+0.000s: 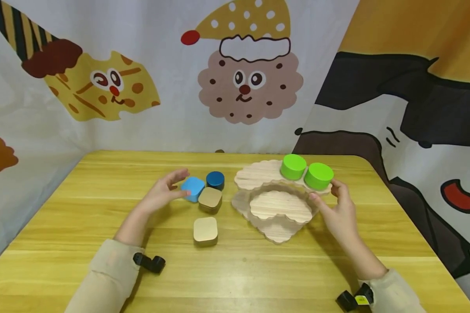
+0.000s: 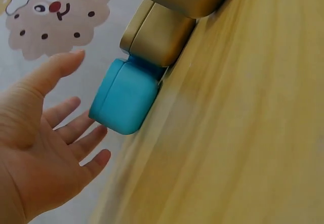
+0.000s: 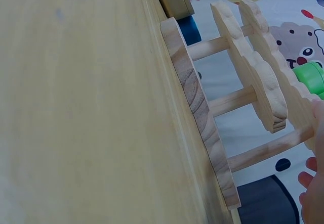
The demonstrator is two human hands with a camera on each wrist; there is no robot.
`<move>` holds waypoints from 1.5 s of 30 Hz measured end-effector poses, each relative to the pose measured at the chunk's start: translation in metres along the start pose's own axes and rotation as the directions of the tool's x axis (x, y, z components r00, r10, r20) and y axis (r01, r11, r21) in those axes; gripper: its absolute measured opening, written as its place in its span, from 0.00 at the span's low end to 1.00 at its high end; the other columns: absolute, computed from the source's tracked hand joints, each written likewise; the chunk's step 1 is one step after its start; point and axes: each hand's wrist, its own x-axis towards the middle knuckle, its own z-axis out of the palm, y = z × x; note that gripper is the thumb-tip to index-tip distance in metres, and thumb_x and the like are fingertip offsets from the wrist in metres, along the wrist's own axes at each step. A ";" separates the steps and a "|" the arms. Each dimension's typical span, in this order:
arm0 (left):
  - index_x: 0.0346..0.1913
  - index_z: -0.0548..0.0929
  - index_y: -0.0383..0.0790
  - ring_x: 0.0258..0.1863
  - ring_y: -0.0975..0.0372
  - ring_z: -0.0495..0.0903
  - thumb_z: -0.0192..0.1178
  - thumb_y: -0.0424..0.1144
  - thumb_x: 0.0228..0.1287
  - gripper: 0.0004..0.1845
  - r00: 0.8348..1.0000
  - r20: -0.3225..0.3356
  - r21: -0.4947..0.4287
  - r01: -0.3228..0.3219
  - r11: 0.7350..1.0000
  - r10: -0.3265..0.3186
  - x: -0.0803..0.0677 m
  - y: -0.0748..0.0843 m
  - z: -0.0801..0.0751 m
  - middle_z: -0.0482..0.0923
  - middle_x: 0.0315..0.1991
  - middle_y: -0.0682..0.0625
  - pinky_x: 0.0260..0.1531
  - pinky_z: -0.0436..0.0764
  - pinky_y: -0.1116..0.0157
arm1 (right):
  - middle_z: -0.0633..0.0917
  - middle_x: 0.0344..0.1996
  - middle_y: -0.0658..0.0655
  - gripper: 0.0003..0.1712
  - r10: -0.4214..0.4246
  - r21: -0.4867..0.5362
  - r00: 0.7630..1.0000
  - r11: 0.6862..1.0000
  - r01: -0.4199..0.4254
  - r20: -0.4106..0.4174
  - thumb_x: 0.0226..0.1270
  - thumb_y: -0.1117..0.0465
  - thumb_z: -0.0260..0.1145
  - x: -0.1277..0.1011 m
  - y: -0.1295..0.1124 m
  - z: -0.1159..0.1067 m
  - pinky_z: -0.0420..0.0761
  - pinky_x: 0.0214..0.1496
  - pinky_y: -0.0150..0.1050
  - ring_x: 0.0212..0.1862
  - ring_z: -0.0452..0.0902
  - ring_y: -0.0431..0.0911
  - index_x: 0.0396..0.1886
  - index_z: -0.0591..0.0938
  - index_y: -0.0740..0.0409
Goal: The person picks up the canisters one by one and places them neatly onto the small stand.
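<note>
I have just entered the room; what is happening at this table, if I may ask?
A person is working with both hands. The left hand, fingers spread, is beside the light blue container. The right hand is at the right end of the wooden stand's top tier; I cannot tell if it grips it. Two green containers are on that tier. A dark blue container and two gold containers stand on the table, left of the stand.

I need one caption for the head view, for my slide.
Right hand at the edge of a wooden stand bearing two green tins; left hand beside a light blue tin.
</note>
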 end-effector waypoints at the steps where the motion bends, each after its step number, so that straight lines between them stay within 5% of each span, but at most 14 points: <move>1: 0.72 0.58 0.32 0.68 0.47 0.58 0.66 0.35 0.62 0.39 1.000 0.006 -0.011 0.008 1.000 -0.008 0.001 -0.002 0.000 0.60 0.69 0.37 0.65 0.56 0.46 | 0.72 0.59 0.70 0.38 0.000 0.002 1.000 1.000 0.000 -0.001 0.61 0.56 0.71 0.000 0.000 0.000 0.63 0.59 0.60 0.59 0.65 0.62 0.64 0.65 0.68; 10: 0.73 0.56 0.32 0.68 0.44 0.56 0.69 0.37 0.58 0.44 0.996 0.046 -0.081 0.079 0.994 -0.076 0.002 -0.016 0.002 0.57 0.70 0.37 0.65 0.55 0.45 | 0.74 0.56 0.67 0.37 0.002 0.027 1.000 1.000 -0.002 -0.008 0.61 0.58 0.71 0.001 -0.002 0.001 0.62 0.57 0.59 0.56 0.66 0.59 0.64 0.66 0.67; 17: 0.73 0.56 0.33 0.70 0.45 0.52 0.69 0.36 0.58 0.44 0.995 0.058 -0.073 0.090 0.993 -0.086 0.004 -0.019 0.003 0.57 0.70 0.38 0.66 0.53 0.46 | 0.74 0.56 0.67 0.37 0.001 0.025 1.000 1.000 -0.001 -0.004 0.61 0.57 0.71 0.001 -0.001 0.001 0.62 0.57 0.60 0.57 0.65 0.59 0.64 0.65 0.66; 32: 0.70 0.63 0.33 0.66 0.46 0.61 0.69 0.35 0.57 0.39 0.996 0.029 -0.064 0.086 0.994 -0.084 0.007 -0.021 0.004 0.65 0.66 0.38 0.65 0.55 0.47 | 0.74 0.54 0.69 0.37 -0.001 0.020 1.000 1.000 0.001 -0.015 0.60 0.59 0.71 0.000 0.001 0.000 0.63 0.57 0.60 0.56 0.66 0.60 0.64 0.66 0.68; 45: 0.67 0.66 0.34 0.55 0.49 0.72 0.69 0.36 0.58 0.35 0.993 -0.016 -0.105 0.112 0.988 -0.114 0.002 -0.022 -0.001 0.72 0.57 0.38 0.51 0.73 0.57 | 0.75 0.54 0.70 0.37 -0.003 0.004 1.000 1.000 0.003 -0.009 0.60 0.57 0.72 -0.001 0.001 0.000 0.64 0.58 0.60 0.57 0.66 0.61 0.64 0.66 0.67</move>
